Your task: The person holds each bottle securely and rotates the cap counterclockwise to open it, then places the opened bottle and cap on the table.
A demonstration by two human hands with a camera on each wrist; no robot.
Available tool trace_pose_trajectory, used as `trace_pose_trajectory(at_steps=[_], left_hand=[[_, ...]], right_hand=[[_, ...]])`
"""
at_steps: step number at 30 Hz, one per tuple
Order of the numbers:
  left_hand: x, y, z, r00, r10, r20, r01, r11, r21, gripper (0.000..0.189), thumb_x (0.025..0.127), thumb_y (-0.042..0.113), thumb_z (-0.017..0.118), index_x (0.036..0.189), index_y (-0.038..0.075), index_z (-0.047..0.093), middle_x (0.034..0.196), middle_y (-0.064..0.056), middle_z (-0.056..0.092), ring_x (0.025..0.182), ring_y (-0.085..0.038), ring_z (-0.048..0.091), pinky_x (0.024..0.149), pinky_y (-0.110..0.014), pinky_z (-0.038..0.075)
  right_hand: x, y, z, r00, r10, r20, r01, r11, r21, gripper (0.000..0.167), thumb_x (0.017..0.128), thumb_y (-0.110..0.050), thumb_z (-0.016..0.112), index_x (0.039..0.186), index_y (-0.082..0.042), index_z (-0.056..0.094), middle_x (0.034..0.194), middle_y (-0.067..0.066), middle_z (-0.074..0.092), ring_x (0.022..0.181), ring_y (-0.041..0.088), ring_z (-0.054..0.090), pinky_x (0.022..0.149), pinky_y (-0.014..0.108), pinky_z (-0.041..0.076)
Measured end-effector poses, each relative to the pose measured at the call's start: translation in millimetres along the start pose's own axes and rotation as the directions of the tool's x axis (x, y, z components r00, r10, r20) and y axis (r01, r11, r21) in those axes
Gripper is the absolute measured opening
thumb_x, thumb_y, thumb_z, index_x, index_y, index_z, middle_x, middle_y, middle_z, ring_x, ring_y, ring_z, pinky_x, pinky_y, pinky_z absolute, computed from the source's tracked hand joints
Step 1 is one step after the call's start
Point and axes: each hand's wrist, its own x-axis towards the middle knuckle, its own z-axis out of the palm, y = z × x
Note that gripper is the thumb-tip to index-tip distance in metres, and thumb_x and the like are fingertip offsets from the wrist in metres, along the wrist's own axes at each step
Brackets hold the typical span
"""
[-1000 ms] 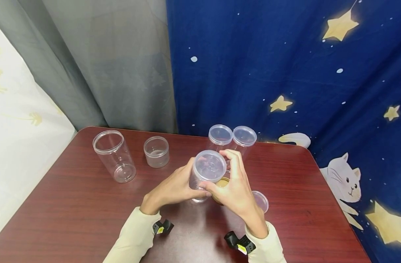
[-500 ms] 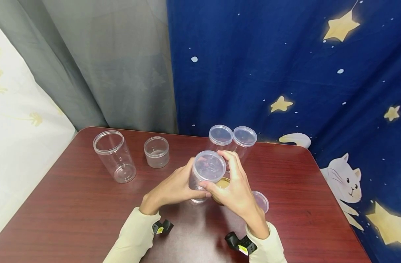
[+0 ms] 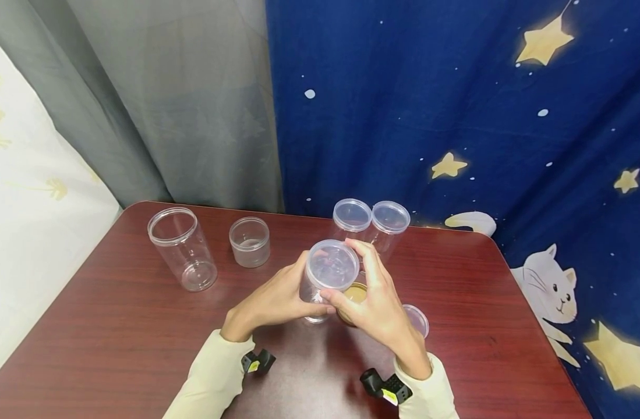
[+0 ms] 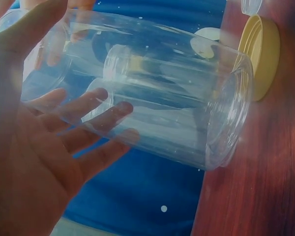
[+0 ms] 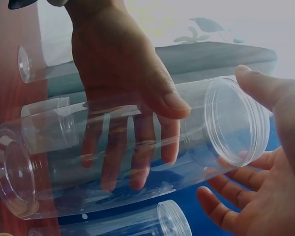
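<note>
A tall clear jar (image 5: 64, 169) with a translucent lid (image 3: 332, 265) on top stands between my hands, a little tilted in the head view. My left hand (image 3: 272, 298) holds its body from the left, thumb on the near side and fingers round the far side. With thumb and fingers, my right hand (image 3: 377, 308) grips the lid's rim from the right. The left wrist view shows the jar's clear base (image 4: 228, 118) close to the table, with nothing visible inside. Just behind my right thumb lies a gold lid (image 3: 357, 292), partly hidden.
Two lidded clear jars (image 3: 352, 214) stand together at the back edge. A tall lidless jar (image 3: 186, 253) and a short lidless jar (image 3: 250, 247) are on the left. A translucent lid (image 3: 417, 321) lies by my right wrist on the red-brown table (image 3: 487, 314). Curtains (image 3: 351, 116) hang behind.
My right fingertips have shifted slightly leftward along the lid's rim. The jar has moved a touch left; my left hand keeps its hold, and the other jars stay in place.
</note>
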Motion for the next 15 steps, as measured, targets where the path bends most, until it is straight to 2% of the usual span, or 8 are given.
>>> trace_pose_trajectory(at_steps=[8,15], left_hand=[[0.3,-1.2,-0.9,1.000,-0.007,0.004,0.007,1.000,-0.016,0.091,0.072,0.051,0.085,0.142,0.018,0.037,0.117,0.004,0.063,0.103,-0.007,0.062,0.089,-0.033,0.053],[0.0,0.5,-2.1,1.000,0.003,0.002,-0.003,1.000,-0.011,0.088,0.071,0.050,0.086,0.140,0.019,0.039,0.116,0.005,0.064,0.102,-0.007,0.062,0.089,-0.033,0.053]], right_hand=[[-0.2,-2.5,-4.4,0.997,0.059,0.047,-0.063,0.994,0.092,0.083,0.074,-0.017,0.086,0.144,-0.015,0.042,0.137,0.000,0.057,0.114,0.017,0.060,0.097,0.034,0.049],[1.3,-2.9,-9.9,0.991,0.063,0.115,-0.084,0.979,0.184,0.081,0.077,-0.012,0.084,0.146,-0.015,0.042,0.139,-0.002,0.054,0.118,0.017,0.056,0.100,0.030,0.047]])
